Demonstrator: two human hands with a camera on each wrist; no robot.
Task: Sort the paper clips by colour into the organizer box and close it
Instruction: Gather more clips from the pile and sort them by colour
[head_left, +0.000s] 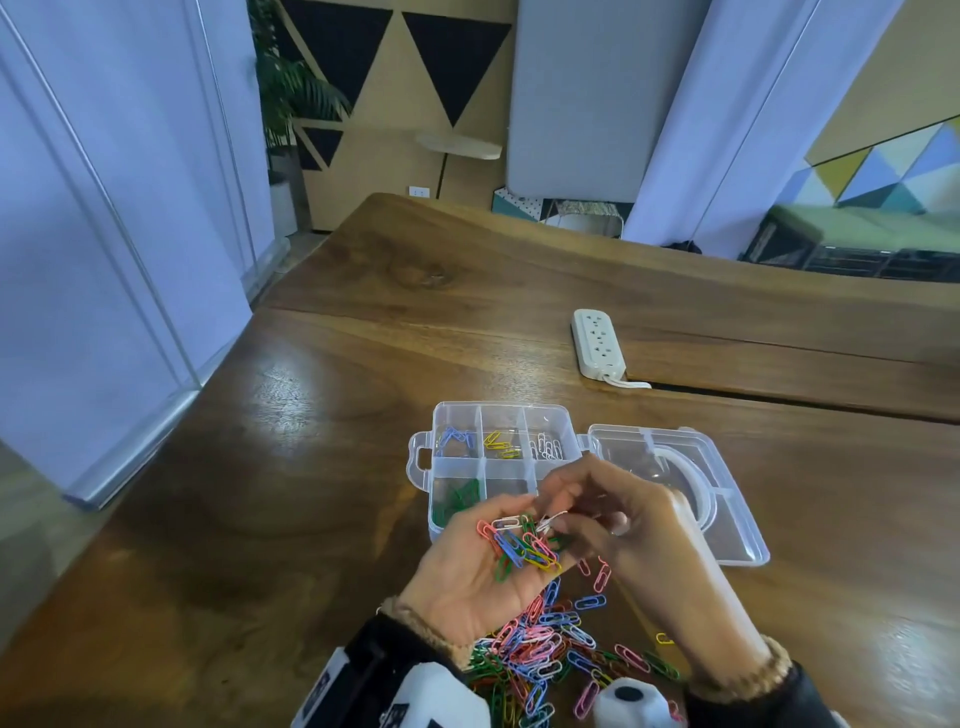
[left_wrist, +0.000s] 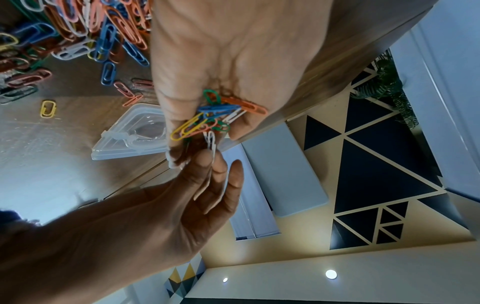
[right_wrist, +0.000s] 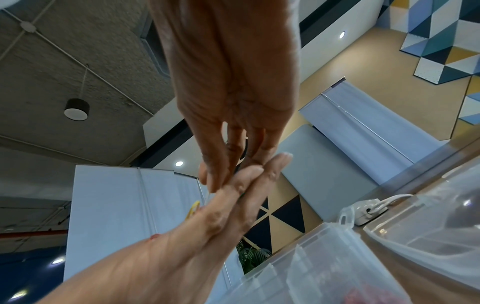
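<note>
My left hand (head_left: 467, 561) is held palm up above the table, and a small bunch of mixed clips (head_left: 519, 548) lies on its palm (left_wrist: 221, 51). My right hand (head_left: 597, 509) reaches over it and pinches a white paper clip (left_wrist: 211, 142) at the edge of that bunch. Just behind the hands stands the clear organizer box (head_left: 563, 415) with its lid (head_left: 727, 540) folded open to the right. Its compartments hold blue clips (head_left: 454, 439), yellow clips (head_left: 498, 444), white clips (head_left: 548, 447) and green clips (head_left: 457, 501). A big pile of unsorted clips (head_left: 545, 649) lies under my wrists.
A white power strip (head_left: 597, 343) lies on the wooden table (head_left: 311, 415) behind the box, beside a cable slot. One yellow clip (head_left: 664, 638) lies apart at the pile's right. White partitions stand beyond the table's left edge.
</note>
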